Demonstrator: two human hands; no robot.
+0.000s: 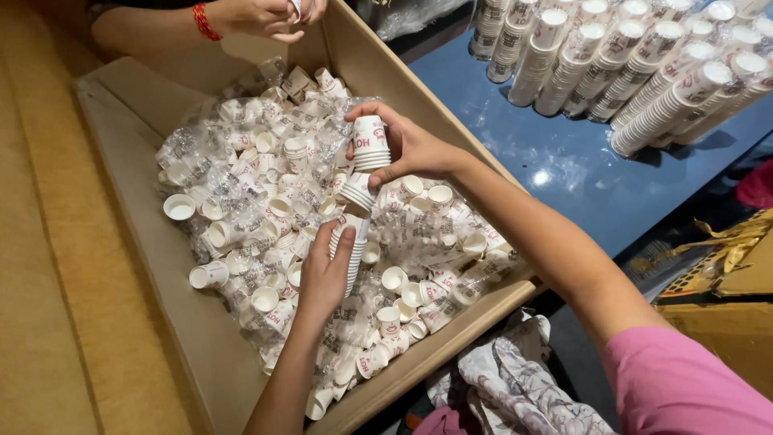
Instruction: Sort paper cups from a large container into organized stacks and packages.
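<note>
Head view: both hands [322, 274] grip stacked small white red-printed paper cups [369, 145]

Large open brown cardboard box [145, 266], centre-left of frame, crammed with clear crinkled plastic sleeves [241, 169] and small white paper cups bearing red print [370, 137]. Sleeved cup stacks [644, 64] upper right on blue desk [564, 169]. Another brown carton [725, 322], lower right.

Loose paper cups [266, 209] and crinkled plastic sleeves [419, 234] fill the cardboard box [137, 105] wall to wall, leaving only a bare strip along its left flap. Another person's hand [266, 16] blocks the far end. On the blue worktop [564, 169], stacked cup columns [644, 64] crowd the far side; the near part lies open.
</note>
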